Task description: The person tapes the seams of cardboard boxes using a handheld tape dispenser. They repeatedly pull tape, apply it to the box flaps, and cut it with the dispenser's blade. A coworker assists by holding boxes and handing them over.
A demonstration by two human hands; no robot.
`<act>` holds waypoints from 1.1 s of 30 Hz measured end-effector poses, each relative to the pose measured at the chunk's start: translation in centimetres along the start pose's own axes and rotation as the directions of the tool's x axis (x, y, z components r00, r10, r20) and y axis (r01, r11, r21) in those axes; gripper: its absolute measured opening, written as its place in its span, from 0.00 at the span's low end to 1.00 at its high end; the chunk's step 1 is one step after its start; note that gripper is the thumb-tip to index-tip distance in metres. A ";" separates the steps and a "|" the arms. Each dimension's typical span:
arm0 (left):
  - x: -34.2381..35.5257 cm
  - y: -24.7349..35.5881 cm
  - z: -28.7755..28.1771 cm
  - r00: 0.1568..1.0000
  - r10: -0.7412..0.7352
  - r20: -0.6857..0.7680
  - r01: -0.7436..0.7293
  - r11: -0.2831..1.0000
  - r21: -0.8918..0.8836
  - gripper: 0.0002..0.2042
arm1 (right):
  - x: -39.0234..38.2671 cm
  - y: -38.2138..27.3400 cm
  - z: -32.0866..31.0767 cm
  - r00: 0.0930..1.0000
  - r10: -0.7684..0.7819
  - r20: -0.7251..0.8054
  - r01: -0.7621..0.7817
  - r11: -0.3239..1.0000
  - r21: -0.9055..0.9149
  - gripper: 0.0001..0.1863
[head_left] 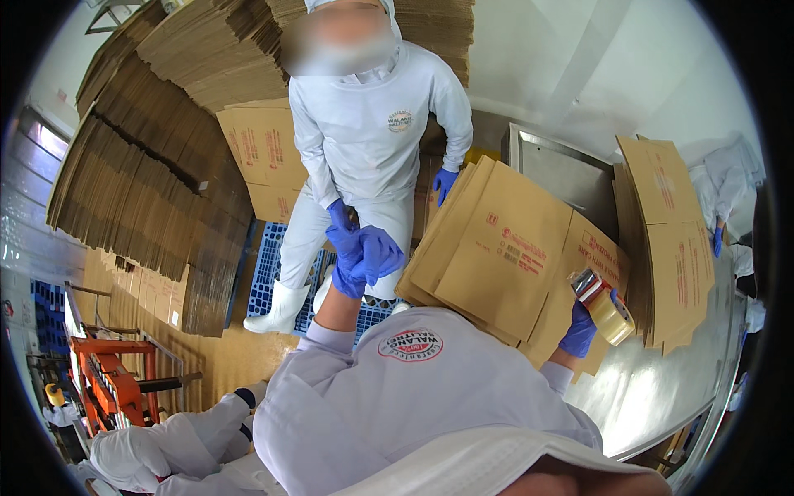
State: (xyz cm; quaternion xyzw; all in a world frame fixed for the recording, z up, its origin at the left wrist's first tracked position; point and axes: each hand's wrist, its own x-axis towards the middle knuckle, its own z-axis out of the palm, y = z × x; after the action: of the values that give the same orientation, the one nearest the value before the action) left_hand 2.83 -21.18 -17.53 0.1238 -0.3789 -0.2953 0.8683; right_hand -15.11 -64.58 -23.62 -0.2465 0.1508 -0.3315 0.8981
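My left hand (365, 259), in a blue glove, is raised in the middle with its fingers curled; whether anything is inside cannot be seen. It is just in front of a co-worker's blue-gloved hand (339, 213), overlapping it in view, so touching cannot be told. My right hand (579, 331) grips a tape dispenser (589, 286) with a wide tape roll (614, 326), over a stack of flat printed cardboard boxes (504, 256) on a steel table (645, 397).
A co-worker (380, 132) stands facing me on blue plastic pallets (269, 252). Tall cardboard stacks (124, 190) are at left, an orange pallet jack (107, 372) at lower left. Other workers bend at lower left (165, 446) and far right (719, 190); more cardboard (670, 248) leans at right.
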 end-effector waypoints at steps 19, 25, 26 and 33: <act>3.3 -5.5 1.3 0.590 -0.560 -0.582 0.653 -0.092 0.751 0.29 | 0.0 0.5 -0.2 0.997 0.016 0.070 -0.017 1.000 0.026 0.25; -0.9 -4.5 -2.5 0.629 -0.107 -0.770 0.728 -0.268 0.631 0.42 | -0.3 0.7 -1.0 0.999 0.032 0.018 -0.033 0.999 0.033 0.23; -1.7 -4.8 -2.9 0.648 -0.060 -0.759 0.734 -0.214 0.644 0.44 | -0.1 0.8 -1.4 0.999 0.042 0.012 -0.042 0.999 0.032 0.22; -4.7 -6.9 -3.2 0.752 -0.105 -0.650 0.618 -0.229 0.752 0.61 | 0.0 1.2 0.2 1.000 0.005 -0.020 -0.004 1.000 0.022 0.19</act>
State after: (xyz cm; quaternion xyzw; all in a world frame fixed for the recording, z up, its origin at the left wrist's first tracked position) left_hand -0.24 -23.89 -25.51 0.8685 -0.2472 -0.1437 0.4048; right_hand -14.45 -63.72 -24.06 -0.2330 0.1567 -0.3334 0.9000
